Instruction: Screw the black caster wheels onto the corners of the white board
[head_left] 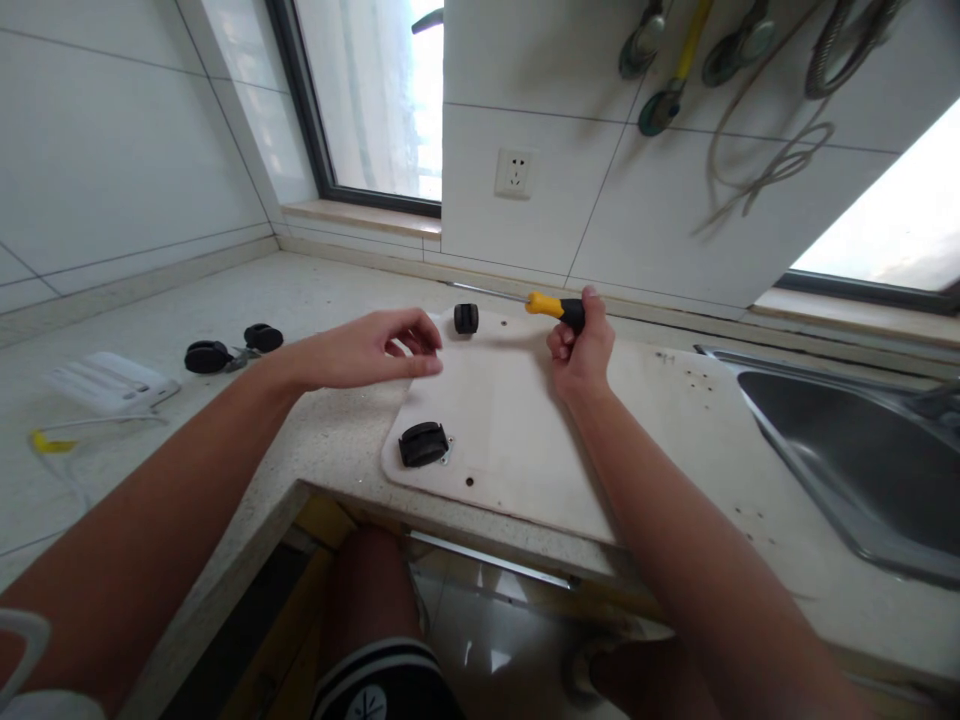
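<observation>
My right hand (583,345) grips a yellow-and-black screwdriver (553,305) by its handle. Its thin shaft points left, above the far edge of a white board (517,430) lying on the counter. Over the board's left edge hovers my left hand (390,348), fingers curved and apart, holding nothing. A black caster wheel (466,319) stands at the far left part of the board, just right of my left hand. Another black caster (423,444), with a small metal plate showing screws, sits at the near left corner.
Two loose black casters (208,356) rest on the counter (330,440) at the left, beside a white power bank (112,382) with a cable. A steel sink (885,440) is set in at the right. Wall socket (515,174) and pipes (660,110) are behind.
</observation>
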